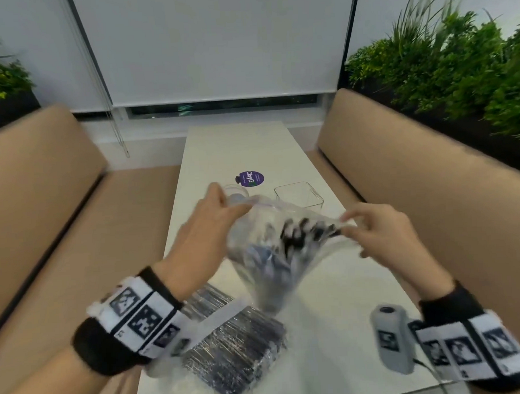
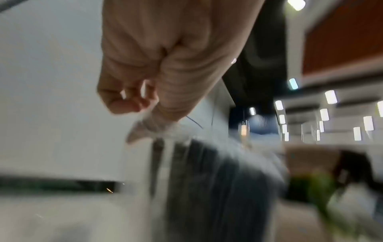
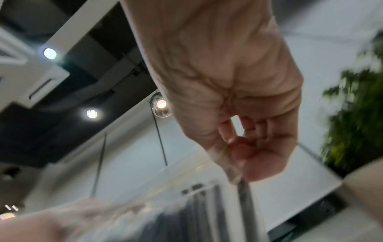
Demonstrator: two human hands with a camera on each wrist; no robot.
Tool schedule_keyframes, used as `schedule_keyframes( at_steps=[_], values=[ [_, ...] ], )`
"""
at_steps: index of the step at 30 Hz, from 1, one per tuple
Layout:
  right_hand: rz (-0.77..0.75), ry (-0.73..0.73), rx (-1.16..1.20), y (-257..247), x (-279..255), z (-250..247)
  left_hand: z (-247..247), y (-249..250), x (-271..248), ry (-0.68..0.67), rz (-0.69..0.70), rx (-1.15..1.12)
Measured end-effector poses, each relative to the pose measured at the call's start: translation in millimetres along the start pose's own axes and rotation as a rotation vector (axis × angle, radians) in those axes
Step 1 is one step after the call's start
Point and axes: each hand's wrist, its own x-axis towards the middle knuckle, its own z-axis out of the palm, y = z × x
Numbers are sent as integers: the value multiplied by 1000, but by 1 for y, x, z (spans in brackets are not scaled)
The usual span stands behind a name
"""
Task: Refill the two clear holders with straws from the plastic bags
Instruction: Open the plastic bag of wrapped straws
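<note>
A clear plastic bag (image 1: 273,250) of dark straws hangs above the white table (image 1: 241,147), held between both hands. My left hand (image 1: 215,222) pinches the bag's upper left edge (image 2: 145,129). My right hand (image 1: 370,227) pinches its upper right edge (image 3: 232,170). The straw tips (image 1: 302,230) point toward the bag's stretched mouth. Behind the bag stand a square clear holder (image 1: 300,195) and a round clear holder (image 1: 236,193), the round one partly hidden by my left hand. A second bag of dark straws (image 1: 232,344) lies flat near the front edge.
A purple round sticker (image 1: 250,178) sits mid-table beyond the holders. Tan bench seats (image 1: 59,205) flank the table on both sides, with green plants (image 1: 455,69) behind the right one. A closed white blind (image 1: 216,44) covers the window.
</note>
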Motion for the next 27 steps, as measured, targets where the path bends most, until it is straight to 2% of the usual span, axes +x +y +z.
schedule_keyframes(
  at_steps=[2,4,5,7,9,11,12,14,15,16,17,19,20,21,24,27],
  values=[
    [47,-13,-11,12,-5,-14,-1,-19,-10,-117,-72,250],
    [74,-68,52,13,-11,-13,-2,-23,-14,-243,-158,162],
    [101,-96,116,12,-14,-10,-5,-21,-14,-287,-207,-23],
    [132,-120,194,12,-17,-4,-11,-13,-15,-386,-340,-562],
    [165,-128,230,14,-19,-3,-10,-8,-16,-462,-366,-855],
    [212,-131,277,17,-23,-2,-6,-5,-16,-411,-355,-871],
    [230,-135,289,18,-25,-1,-2,-7,-16,-307,-325,-762],
    [269,-134,324,21,-32,3,5,-14,-16,-94,-268,-389],
    [294,-125,363,21,-36,6,7,-14,-18,-36,-251,-286],
    [323,-113,413,21,-39,9,9,-14,-20,-53,-265,-301],
    [348,-102,461,19,-42,13,11,-12,-23,-139,-306,-445],
    [363,-102,525,14,-49,24,16,-4,-29,-397,-432,-905],
    [354,-114,544,10,-52,30,21,-1,-31,-470,-457,-1064],
    [344,-120,558,7,-56,36,27,2,-32,-494,-459,-1145],
    [357,-57,588,3,-65,37,43,11,-32,-421,-458,-1247],
    [376,52,611,18,-69,17,47,3,-28,-387,-460,-1213]
  ],
)
